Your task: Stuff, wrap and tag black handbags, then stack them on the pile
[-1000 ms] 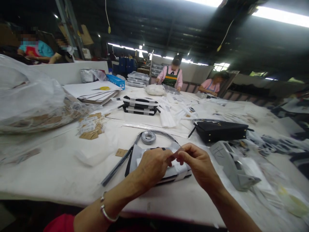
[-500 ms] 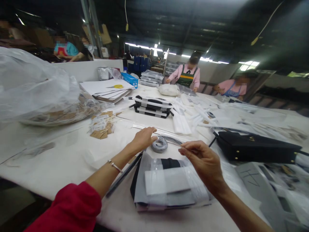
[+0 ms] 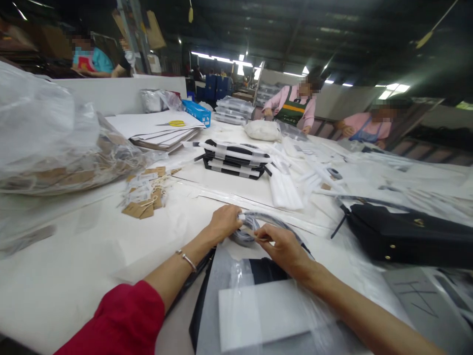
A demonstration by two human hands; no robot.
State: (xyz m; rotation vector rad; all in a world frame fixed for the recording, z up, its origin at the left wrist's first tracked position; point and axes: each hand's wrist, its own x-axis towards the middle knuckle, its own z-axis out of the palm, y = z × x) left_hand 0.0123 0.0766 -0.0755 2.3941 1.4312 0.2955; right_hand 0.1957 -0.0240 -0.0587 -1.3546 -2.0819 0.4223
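Observation:
The bag [image 3: 205, 315] in front of me is wrapped in grey sheeting and clear plastic, with a white foam sheet [image 3: 258, 313] on it. Its plastic-wrapped handle [image 3: 275, 218] arches up behind. My left hand [image 3: 225, 223] is closed on the handle's left part. Behind the bag lies a roll of grey tape [image 3: 242, 238], partly covered by my hands. Close to this roll, my right hand [image 3: 283, 245] pinches a thin strip whose far end I cannot make out.
Cardboard tags [image 3: 142, 197] and a big plastic bag [image 3: 48, 133] lie left. Ahead stand a wrapped black bag [image 3: 234, 160] and yellow-handled scissors [image 3: 176, 123] on white sheets. A black handbag [image 3: 399, 231] is at right. Two co-workers stand across the table [image 3: 177, 202].
My right hand has moved left to the tape roll, close to my left hand. My left hand has closed on the handle. The view has tipped down, and the handle now stands higher.

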